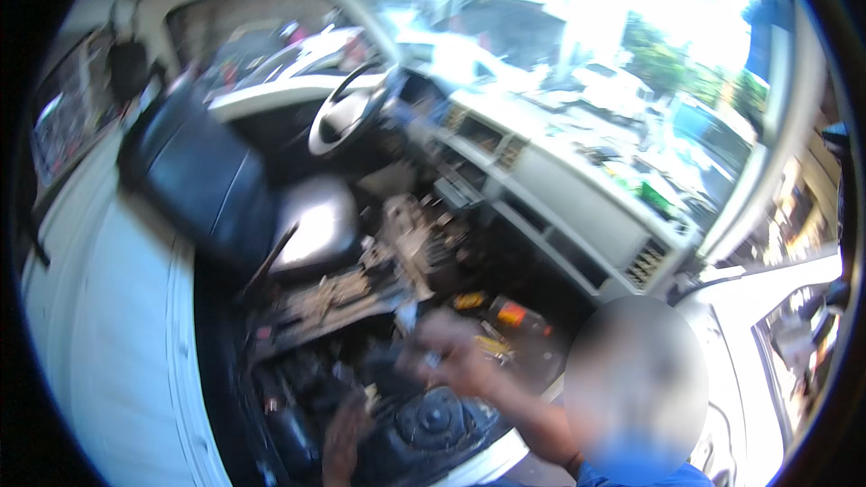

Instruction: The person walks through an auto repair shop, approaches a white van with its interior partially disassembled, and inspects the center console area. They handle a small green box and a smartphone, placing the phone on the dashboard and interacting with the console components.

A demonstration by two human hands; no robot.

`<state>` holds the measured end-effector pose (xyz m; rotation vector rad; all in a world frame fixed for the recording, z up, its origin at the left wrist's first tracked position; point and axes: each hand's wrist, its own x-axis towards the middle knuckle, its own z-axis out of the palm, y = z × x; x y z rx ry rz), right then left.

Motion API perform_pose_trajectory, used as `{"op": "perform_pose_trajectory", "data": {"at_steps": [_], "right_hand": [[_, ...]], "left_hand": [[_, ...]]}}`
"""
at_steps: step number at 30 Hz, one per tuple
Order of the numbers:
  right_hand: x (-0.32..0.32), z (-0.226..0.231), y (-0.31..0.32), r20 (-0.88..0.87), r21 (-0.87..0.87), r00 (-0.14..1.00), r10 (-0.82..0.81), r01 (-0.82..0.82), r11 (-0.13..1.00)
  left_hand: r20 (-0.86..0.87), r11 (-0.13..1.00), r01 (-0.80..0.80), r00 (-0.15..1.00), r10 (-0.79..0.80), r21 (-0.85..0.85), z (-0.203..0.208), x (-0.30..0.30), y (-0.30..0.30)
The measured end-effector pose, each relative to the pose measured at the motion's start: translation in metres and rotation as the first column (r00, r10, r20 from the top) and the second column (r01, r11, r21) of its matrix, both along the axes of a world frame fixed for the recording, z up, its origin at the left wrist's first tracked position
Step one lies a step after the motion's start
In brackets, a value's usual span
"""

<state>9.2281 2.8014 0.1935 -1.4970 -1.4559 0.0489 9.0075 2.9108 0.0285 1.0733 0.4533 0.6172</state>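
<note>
A blurred hand, taken to be the wearer's left hand (pixel 343 440), is seen at the lower edge, left of centre, over the open bay (pixel 307 334); whether anything is held in its fingers cannot be told. The right hand cannot be made out. Just right of it, low in the frame, the black round part (pixel 431 417) is set in the bay. A co-worker's hand (pixel 440 352) is reached in from the lower right (its grip, too, is lost to blur). Knuckles could be knocked together, since one cramped opening is shared by both people. The yellow item (pixel 492 345) and the orange-marked item (pixel 511 313), right of centre, could be swept into the bay by the co-worker's forearm (pixel 532 419); skin could be scraped on the bay's hard edges.
</note>
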Motion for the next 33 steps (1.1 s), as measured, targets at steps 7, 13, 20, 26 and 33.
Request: {"op": "perform_pose_trajectory", "data": {"at_steps": [7,13,20,26,33], "right_hand": [[-0.046,-0.061,-0.037,-0.643,-0.311,0.755,0.131,-0.413,0.856],[-0.034,-0.120,-0.060,-0.566,-0.514,0.824,0.014,-0.366,0.776],[-0.012,-0.191,-0.079,-0.380,-0.769,0.924,-0.053,-0.284,0.572],[-0.029,-0.210,-0.074,-0.450,-0.754,0.892,-0.052,-0.348,0.558],[-0.029,-0.206,-0.076,-0.350,-0.755,0.932,0.092,-0.339,0.562]], "left_hand": [[-0.149,0.938,0.343,0.931,-0.334,0.043,0.022,0.034,-0.060],[-0.174,0.940,0.341,0.924,-0.340,-0.025,0.013,0.040,-0.070],[-0.152,0.968,0.197,0.963,-0.221,-0.157,0.006,-0.001,-0.081],[0.142,0.895,0.099,0.989,-0.041,-0.434,-0.026,-0.037,-0.096],[0.328,0.745,0.061,0.919,0.217,-0.664,-0.054,-0.044,-0.093]]}}
